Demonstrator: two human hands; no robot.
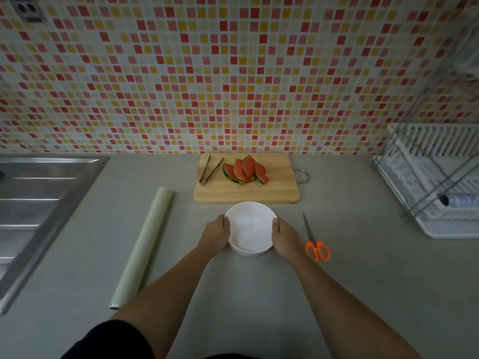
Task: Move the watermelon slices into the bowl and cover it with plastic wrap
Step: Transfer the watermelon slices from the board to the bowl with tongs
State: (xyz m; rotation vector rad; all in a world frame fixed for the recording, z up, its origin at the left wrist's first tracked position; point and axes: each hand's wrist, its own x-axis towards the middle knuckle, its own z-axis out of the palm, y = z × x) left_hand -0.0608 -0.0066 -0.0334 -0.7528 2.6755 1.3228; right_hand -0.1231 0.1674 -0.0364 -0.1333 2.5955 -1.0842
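**A:** Where is the bowl?

**B:** The white bowl (250,229) sits on the desk (337,281), just in front of the cutting board (246,194). My left hand (216,235) and right hand (283,238) hold it, fingers curled round its sides. It is empty.

**A:** And the watermelon slices?

**B:** The watermelon slices (245,170) all lie on the board, beside the tongs (210,170). I think I am just setting the bowl in place.

**A:** What next?

**B:** One hand must let go and take the tongs. The plastic wrap roll (141,246) lies to the left.

Left hand (216,235) and right hand (285,238) holding white bowl (250,229), watermelon slices (245,170) on cutting board (246,194) behind
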